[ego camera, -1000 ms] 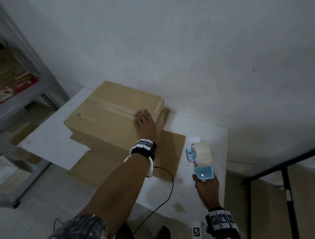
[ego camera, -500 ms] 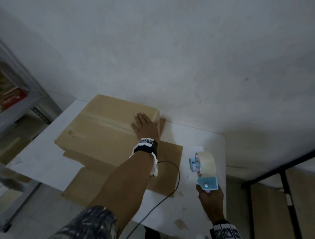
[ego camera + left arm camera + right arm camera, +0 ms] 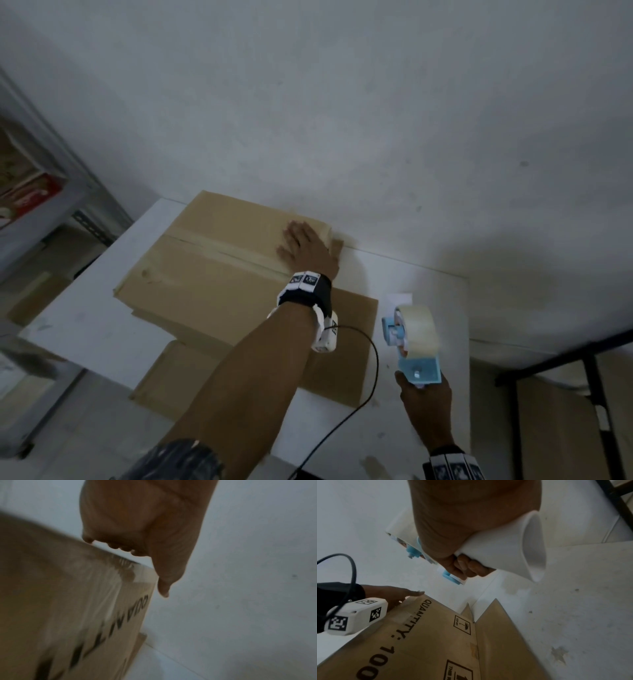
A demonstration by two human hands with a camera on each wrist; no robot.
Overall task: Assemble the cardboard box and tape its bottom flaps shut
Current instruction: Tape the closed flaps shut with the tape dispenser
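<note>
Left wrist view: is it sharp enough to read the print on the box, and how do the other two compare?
Left wrist: box motion-blurred, print unreadable. Right wrist: sharp, "QUANTITY" legible on the box. Head: dim, soft, wide-angle bend; left hand casts a shadow.
</note>
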